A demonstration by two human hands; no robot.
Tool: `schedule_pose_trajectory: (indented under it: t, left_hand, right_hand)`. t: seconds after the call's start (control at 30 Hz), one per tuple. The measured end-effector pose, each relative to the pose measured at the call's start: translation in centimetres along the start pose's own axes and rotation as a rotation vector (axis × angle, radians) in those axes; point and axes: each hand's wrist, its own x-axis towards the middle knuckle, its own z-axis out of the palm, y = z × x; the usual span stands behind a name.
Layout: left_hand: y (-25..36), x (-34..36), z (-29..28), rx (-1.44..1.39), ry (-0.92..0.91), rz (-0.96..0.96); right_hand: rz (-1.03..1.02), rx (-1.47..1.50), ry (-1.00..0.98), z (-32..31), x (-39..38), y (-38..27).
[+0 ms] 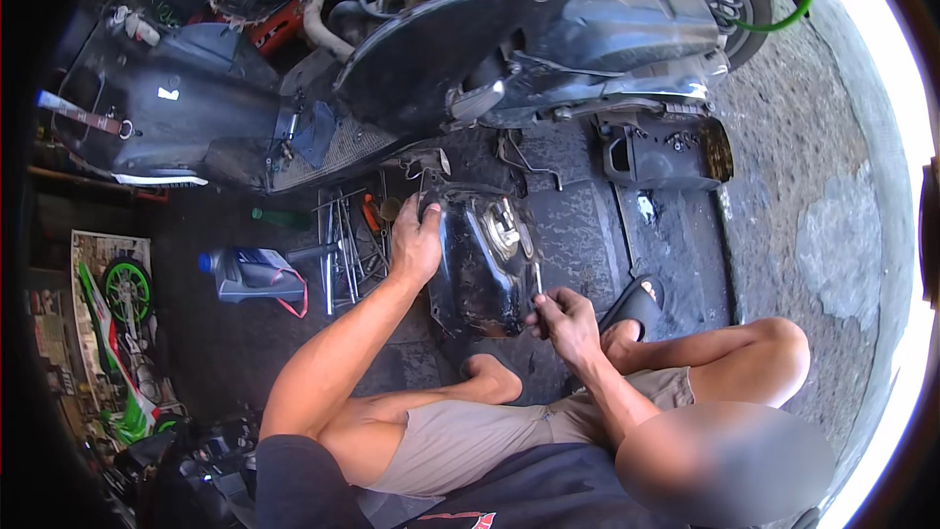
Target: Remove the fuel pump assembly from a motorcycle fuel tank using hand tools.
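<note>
A dark metal tank, shaped like a scooter's fuel tank, lies on the floor in front of my crossed legs. On its upper face is a shiny metal fitting. My left hand is closed over the tank's far left edge. My right hand pinches a slim metal tool at the tank's right side. The tool's tip points away from me toward the rim by the fitting; its exact kind cannot be made out.
A partly stripped scooter spans the far side. Left of the tank lie several wrenches, orange-handled pliers and a grey bottle. A black plastic cover holding small bolts sits at far right, beyond my sandal.
</note>
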Motion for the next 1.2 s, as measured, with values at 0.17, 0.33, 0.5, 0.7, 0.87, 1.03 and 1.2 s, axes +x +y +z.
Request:
schedule_pose_trajectory:
  t: [0.17, 0.33, 0.5, 0.7, 0.87, 1.03, 1.2]
  left_hand:
    - [1.7, -1.0, 1.2, 0.102, 0.058, 0.061]
    - [1.3, -0.8, 2.0, 0.122, 0.078, 0.090]
    - [2.4, -1.0, 1.9, 0.088, 0.070, 0.098]
    - [1.7, -0.8, 1.9, 0.103, 0.053, 0.057]
    - [1.2, -0.7, 2.1, 0.098, 0.063, 0.079]
    - [1.5, -0.9, 2.0, 0.111, 0.061, 0.077]
    - [1.8, -0.9, 2.1, 0.106, 0.054, 0.108]
  right_hand:
    - [0.025, 0.067, -0.046, 0.4, 1.2, -1.4]
    - [0.031, 0.085, -0.029, -0.1, 1.4, -1.2]
    - [0.008, 0.106, -0.026, -0.2, 1.1, -1.9]
    - [0.041, 0.070, -0.031, -0.3, 1.4, -2.1]
    - [0.091, 0.121, -0.070, -0.4, 1.4, -3.4]
    - [0.153, 0.081, -0.099, -0.6, 1.7, -3.9]
    - [-0.259, -0.671, 0.154, 0.6, 3.2, -2.6]
